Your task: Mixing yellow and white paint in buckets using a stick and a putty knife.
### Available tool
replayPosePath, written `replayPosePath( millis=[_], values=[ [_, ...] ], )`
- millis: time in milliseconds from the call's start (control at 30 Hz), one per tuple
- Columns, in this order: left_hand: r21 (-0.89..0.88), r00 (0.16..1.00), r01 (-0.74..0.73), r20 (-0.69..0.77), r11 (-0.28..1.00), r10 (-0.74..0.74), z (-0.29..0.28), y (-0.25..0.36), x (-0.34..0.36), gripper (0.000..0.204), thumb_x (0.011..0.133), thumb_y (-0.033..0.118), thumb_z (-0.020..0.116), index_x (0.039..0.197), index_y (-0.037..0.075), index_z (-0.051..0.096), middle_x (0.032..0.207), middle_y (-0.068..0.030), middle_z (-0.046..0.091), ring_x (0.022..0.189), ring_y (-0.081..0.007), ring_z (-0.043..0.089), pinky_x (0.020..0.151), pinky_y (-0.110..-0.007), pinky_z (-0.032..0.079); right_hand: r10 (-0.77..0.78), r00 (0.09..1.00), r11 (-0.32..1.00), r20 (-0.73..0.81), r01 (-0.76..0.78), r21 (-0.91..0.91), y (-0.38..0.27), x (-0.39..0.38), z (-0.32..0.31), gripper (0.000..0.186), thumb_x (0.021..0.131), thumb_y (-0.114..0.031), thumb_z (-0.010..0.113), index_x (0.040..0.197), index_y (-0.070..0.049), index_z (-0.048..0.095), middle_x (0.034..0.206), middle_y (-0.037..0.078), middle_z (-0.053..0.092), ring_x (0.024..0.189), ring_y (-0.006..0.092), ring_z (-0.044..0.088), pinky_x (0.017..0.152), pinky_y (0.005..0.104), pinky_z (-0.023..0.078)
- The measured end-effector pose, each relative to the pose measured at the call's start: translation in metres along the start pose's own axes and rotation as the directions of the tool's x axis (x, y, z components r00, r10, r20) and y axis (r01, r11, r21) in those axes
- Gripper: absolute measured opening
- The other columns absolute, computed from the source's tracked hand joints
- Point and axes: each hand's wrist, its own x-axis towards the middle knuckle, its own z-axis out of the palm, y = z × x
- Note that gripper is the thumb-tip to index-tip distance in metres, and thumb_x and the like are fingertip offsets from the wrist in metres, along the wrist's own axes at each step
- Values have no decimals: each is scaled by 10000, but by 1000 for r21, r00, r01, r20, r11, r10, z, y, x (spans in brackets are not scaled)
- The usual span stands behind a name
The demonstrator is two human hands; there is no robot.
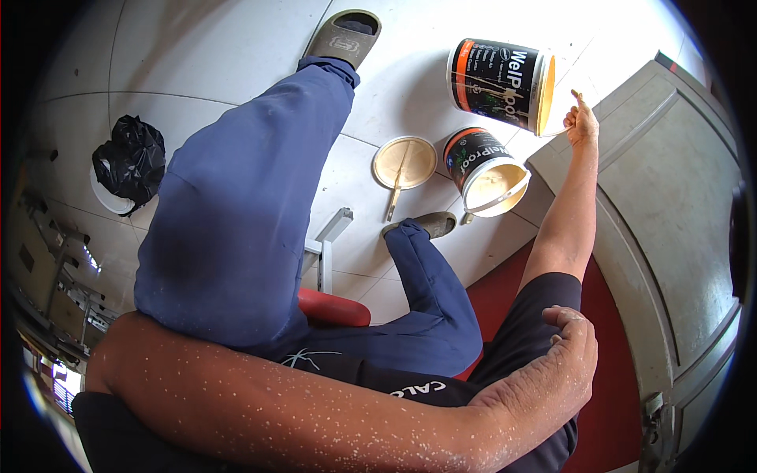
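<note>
My right hand (pixel 582 122) grips the pale handle of a tipped black bucket (pixel 493 87) with an orange band and a cream-stained rim, at the upper right. Below that stands a second black bucket (pixel 477 162), cream material visible inside and its handle across the opening. Left of this bucket lies a round cream-coated lid (pixel 386 162) with a stick (pixel 394 197) resting over it. My left hand (pixel 564 355), speckled with pale spots, is raised near my right upper arm, fingers loosely curled and apart, nothing seen in them.
A black plastic bag (pixel 130 158) sits in a white container at the left. A grey panelled door (pixel 662 197) lies along the right, beside a red surface (pixel 603 370). My legs stretch over the tiled floor (pixel 221 47), near a metal frame (pixel 335 229) with a red seat (pixel 335 311).
</note>
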Motion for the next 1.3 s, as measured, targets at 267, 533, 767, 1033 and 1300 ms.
replayPosePath(
  millis=[267, 533, 767, 1033, 1300],
  values=[
    [41, 999, -29, 46, 999, 27, 16, -2, 4, 257, 850, 220, 502, 946, 53, 673, 902, -119, 637, 835, -258, 601, 718, -416, 470, -70, 997, 996, 27, 69, 64, 0, -25, 7, 339, 925, -287, 546, 1153, -40, 589, 595, -74, 213, 515, 67, 223, 479, 229, 229],
    [102, 997, -64, 48, 993, 59, 15, 6, -1, 259, 847, 219, 506, 954, 53, 673, 911, -122, 637, 834, -260, 601, 724, -419, 471, -217, 975, 976, 57, 218, -22, 22, -114, 87, 306, 887, -218, 601, 1108, -8, 623, 620, -62, 365, 540, 50, 310, 497, 197, 283],
    [132, 998, -51, 42, 990, 45, 9, 7, -9, 261, 845, 218, 509, 961, 53, 674, 918, -124, 637, 834, -261, 600, 729, -422, 471, -383, 902, 815, 199, 431, -386, 17, -164, 74, 399, 889, -305, 579, 1142, 1, 608, 884, 67, 631, 835, 143, 559, 804, 285, 444],
    [103, 993, -17, 117, 995, 5, 13, 16, 0, 260, 838, 200, 516, 985, 52, 673, 947, -131, 636, 859, -276, 602, 738, -435, 478, -333, 808, 736, 486, 545, -402, 89, -210, 60, 320, 847, -156, 630, 1138, -25, 605, 1052, 120, 642, 944, 197, 604, 864, 305, 464],
    [156, 994, -30, 111, 987, 13, 61, 21, 2, 249, 808, 208, 543, 961, 60, 672, 934, -131, 633, 877, -271, 606, 730, -451, 476, -64, 778, 658, 625, 504, -560, 104, -356, 80, 384, 824, -176, 632, 1188, -87, 548, 1166, 206, 533, 1069, 345, 534, 935, 411, 427]
  ],
)
